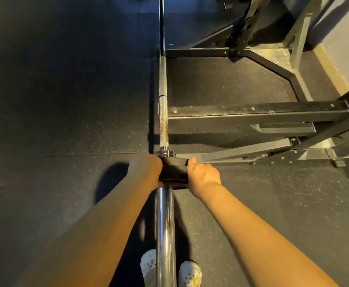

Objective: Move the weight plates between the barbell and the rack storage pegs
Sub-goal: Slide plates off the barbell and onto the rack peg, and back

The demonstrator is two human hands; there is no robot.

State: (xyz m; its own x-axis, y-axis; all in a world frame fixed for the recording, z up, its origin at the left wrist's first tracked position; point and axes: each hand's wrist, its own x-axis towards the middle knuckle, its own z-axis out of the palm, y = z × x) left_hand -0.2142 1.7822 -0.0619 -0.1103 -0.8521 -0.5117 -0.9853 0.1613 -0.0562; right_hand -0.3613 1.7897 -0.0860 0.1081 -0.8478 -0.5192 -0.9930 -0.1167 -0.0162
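Floor: dark speckled rubber floor, head view; rack base frame at right.
Bar: barbell runs from near the shoes straight away, beside the rack.
Plate: small black plate on the sleeve, hard against the collar.
Left hand: left hand grips the plate's left edge, fingers curled round it.
Right hand: right hand grips the right edge, thumb on top.
Handling: rigid, probably light for its kind; matte faces likely give fair grip, and opposite edges are the sensible hold so it slides square along the chrome sleeve.
Pegs: not identifiable.
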